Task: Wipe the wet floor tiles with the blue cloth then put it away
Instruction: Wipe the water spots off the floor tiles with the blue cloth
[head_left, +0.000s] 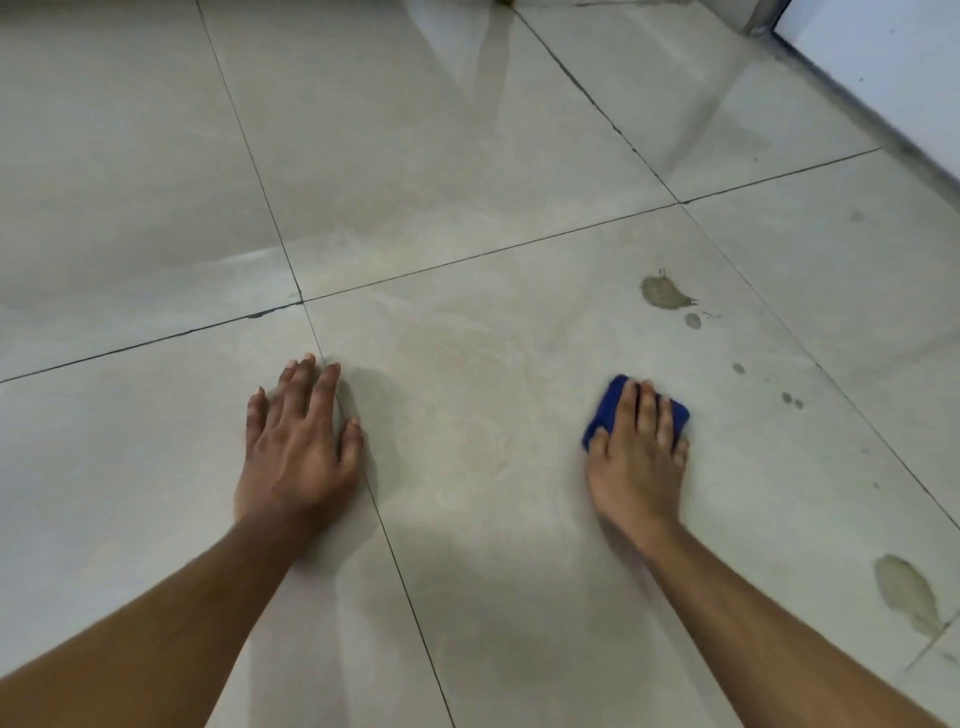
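My right hand (641, 457) lies flat on the folded blue cloth (605, 410) and presses it against a pale grey floor tile (493, 415). Blue edges show past the fingertips and beside the thumb. My left hand (296, 447) rests flat on the floor with fingers spread, across a grout line, holding nothing. A dark wet patch (665, 293) with small drops sits beyond the cloth, up and to the right. Another wet patch (906, 595) lies at the far right, beside my right forearm.
Large grey tiles with dark grout lines fill the view. A white wall or panel (893, 67) with a dark base edge runs along the upper right. A metal leg (763, 18) stands at the top right corner. Faint damp streaks sheen the far tiles.
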